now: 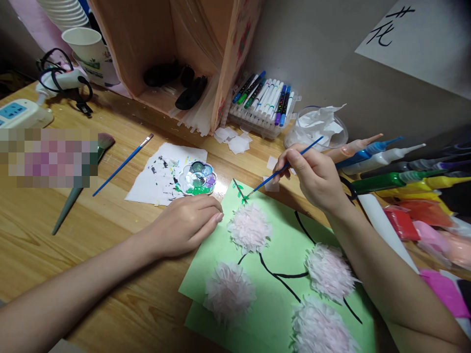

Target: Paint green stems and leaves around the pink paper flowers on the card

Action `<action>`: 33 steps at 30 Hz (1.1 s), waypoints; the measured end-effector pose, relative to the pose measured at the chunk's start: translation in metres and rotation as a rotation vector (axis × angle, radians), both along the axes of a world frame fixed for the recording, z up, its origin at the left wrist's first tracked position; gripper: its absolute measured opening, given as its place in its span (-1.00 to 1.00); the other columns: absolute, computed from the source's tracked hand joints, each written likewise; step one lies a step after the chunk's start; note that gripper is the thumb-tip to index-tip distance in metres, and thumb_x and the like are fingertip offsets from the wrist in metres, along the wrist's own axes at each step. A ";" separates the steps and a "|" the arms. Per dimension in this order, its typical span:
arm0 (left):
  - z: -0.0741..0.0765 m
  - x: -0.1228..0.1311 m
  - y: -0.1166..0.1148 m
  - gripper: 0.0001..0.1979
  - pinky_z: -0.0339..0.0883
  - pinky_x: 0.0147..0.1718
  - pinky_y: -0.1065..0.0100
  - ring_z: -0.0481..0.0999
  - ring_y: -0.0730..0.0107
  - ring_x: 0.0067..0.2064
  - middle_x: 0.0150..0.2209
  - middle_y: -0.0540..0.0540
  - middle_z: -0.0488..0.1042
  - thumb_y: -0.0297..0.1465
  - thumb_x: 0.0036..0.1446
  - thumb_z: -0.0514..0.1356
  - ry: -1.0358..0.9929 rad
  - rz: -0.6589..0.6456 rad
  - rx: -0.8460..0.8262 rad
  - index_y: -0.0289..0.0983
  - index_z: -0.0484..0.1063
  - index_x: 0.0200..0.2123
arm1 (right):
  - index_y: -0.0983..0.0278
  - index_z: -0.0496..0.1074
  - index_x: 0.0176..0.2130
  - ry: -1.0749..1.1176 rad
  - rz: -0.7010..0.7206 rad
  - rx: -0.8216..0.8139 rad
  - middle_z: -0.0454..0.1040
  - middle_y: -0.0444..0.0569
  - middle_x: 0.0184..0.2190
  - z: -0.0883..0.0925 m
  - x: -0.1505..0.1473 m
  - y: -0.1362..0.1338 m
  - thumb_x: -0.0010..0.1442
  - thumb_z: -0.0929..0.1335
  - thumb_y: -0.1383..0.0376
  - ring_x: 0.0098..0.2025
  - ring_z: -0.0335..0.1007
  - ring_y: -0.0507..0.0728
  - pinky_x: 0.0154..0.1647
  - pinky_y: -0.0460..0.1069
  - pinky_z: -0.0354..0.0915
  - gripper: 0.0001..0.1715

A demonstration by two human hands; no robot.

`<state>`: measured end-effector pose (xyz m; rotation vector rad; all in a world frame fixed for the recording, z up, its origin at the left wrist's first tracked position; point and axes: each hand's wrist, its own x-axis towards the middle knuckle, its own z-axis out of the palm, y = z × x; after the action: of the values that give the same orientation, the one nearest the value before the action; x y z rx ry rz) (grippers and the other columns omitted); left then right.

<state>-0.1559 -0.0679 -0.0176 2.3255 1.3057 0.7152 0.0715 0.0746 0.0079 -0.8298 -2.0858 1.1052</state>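
Observation:
My right hand point(312, 171) is closed around a thin blue paintbrush point(270, 182), its tip touching small green painted leaves point(240, 186) by a dark stem at the top of a light green paper point(283, 245). My left hand point(189, 220) lies palm down at the paper's upper left edge, fingers together and holding nothing. Black painted branches point(294, 275) run between fluffy pale pink paper flowers point(250, 228) stuck on the sheet. Just beyond my left hand sits a flower-shaped palette point(197, 178) with green, purple and dark paint, partly on a paint-stained white paper point(158, 176).
Another blue brush point(123, 164) and a large grey-handled brush point(75, 196) lie at left. Behind are a marker case point(261, 103), a clear bowl of paper scraps point(316, 127) and a box point(176, 49). Several paint bottles point(386, 182) crowd the right. A power strip point(25, 115) is far left.

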 end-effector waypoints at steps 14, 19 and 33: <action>0.001 0.000 0.000 -0.71 0.34 -0.27 0.31 0.51 0.32 -0.23 -0.28 -0.12 0.54 -0.47 0.29 -0.04 0.007 0.000 0.017 -0.36 0.47 -0.32 | 0.19 0.36 -0.41 -0.026 0.026 -0.034 0.43 -0.15 -0.60 -0.002 0.000 -0.001 0.32 0.19 0.05 -0.52 0.38 0.03 -0.46 -0.03 0.28 -0.61; 0.000 0.000 -0.001 -0.71 0.34 -0.27 0.31 0.50 0.33 -0.24 -0.29 -0.12 0.53 -0.47 0.29 -0.04 0.007 -0.001 0.008 -0.36 0.47 -0.31 | 0.20 0.35 -0.41 -0.044 0.027 -0.051 0.43 -0.15 -0.60 -0.001 0.001 -0.002 0.31 0.19 0.04 -0.52 0.39 0.03 -0.45 -0.02 0.28 -0.60; 0.001 0.000 -0.001 -0.72 0.35 -0.27 0.33 0.50 0.34 -0.24 -0.28 -0.11 0.54 -0.46 0.29 -0.05 0.016 0.005 0.005 -0.31 0.45 -0.32 | 0.17 0.36 -0.42 -0.027 0.008 -0.036 0.42 -0.17 -0.62 -0.001 0.000 -0.001 0.29 0.21 -0.01 -0.53 0.39 0.03 -0.48 -0.02 0.29 -0.59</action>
<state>-0.1555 -0.0686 -0.0166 2.3370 1.3189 0.7038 0.0716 0.0737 0.0064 -0.8586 -2.0983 1.1450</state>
